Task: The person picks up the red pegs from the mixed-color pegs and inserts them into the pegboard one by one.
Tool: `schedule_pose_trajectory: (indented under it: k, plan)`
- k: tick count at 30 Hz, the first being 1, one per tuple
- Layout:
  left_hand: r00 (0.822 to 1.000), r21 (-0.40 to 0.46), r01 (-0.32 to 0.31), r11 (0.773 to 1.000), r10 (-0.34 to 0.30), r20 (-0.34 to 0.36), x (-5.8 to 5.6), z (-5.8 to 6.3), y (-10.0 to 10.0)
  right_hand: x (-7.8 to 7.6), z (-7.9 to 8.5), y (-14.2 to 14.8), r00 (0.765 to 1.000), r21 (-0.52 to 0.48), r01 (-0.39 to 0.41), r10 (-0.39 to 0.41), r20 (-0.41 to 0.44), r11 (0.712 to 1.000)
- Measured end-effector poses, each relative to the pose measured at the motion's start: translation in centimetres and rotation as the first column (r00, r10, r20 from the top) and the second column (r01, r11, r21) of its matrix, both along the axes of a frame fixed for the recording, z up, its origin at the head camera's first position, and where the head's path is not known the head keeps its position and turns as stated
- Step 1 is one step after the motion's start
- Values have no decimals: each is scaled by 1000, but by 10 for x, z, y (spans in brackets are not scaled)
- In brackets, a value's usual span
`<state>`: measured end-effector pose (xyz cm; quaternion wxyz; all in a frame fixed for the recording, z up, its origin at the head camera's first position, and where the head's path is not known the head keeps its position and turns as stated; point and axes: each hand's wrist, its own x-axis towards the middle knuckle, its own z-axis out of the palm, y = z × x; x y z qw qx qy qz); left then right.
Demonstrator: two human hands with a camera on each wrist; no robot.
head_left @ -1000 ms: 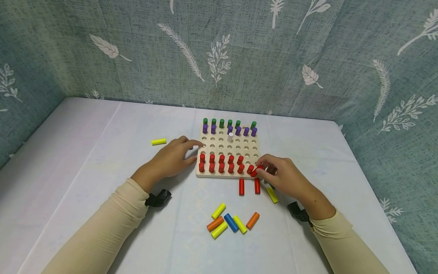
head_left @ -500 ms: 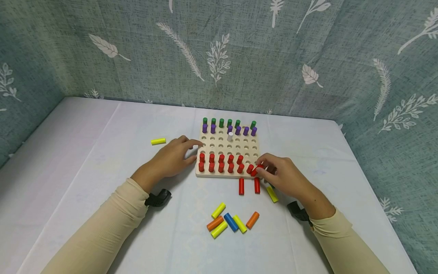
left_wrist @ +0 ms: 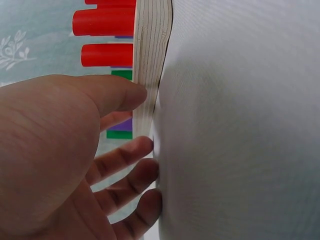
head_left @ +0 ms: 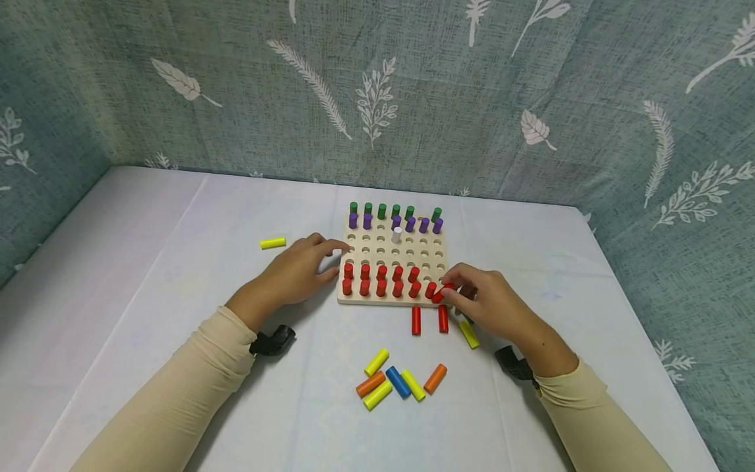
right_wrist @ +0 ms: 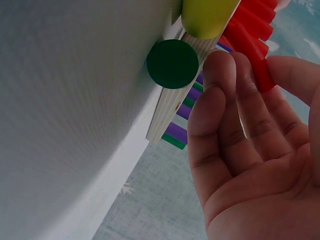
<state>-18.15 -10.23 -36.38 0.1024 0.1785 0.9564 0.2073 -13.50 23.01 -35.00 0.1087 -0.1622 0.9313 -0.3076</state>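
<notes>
A wooden peg board [head_left: 371, 301] lies on the table with rows of upright pegs. Near its front right corner my right hand [head_left: 489, 298] pinches a red peg [right_wrist: 257, 62] between thumb and fingers. That peg leans at a slant beside the last standing red peg [head_left: 430, 290] of the front row; its lower end is hard to make out. My left hand [head_left: 297, 269] rests at the board's left side, fingers loosely extended and the thumb touching the edge. Red pegs fill most of the two front rows, and purple [head_left: 409, 225] and green pegs [head_left: 382, 211] stand at the back.
Two red pegs [head_left: 416, 320] lie before the board. A yellow peg [head_left: 468, 334] and a green peg [right_wrist: 172, 64] lie below the right hand. Nearer me are several loose pegs, including a blue peg [head_left: 398, 382] and an orange peg [head_left: 435, 379]. Another yellow peg [head_left: 273, 243] lies left.
</notes>
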Motion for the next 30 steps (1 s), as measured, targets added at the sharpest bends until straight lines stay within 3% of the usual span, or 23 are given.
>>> schedule_pose_trajectory:
  k: [21, 30]
  plan:
    - [1000, 3, 6, 1000, -6, 19, 0, -3, -2, 2, 1, 0, 1000, -9, -13, 13, -15, 1000]
    - [1000, -1, 8, 1000, -8, 9, 0, -3, 0, 1, 2, 3, 998, -20, -4, 3, -70, 1000]
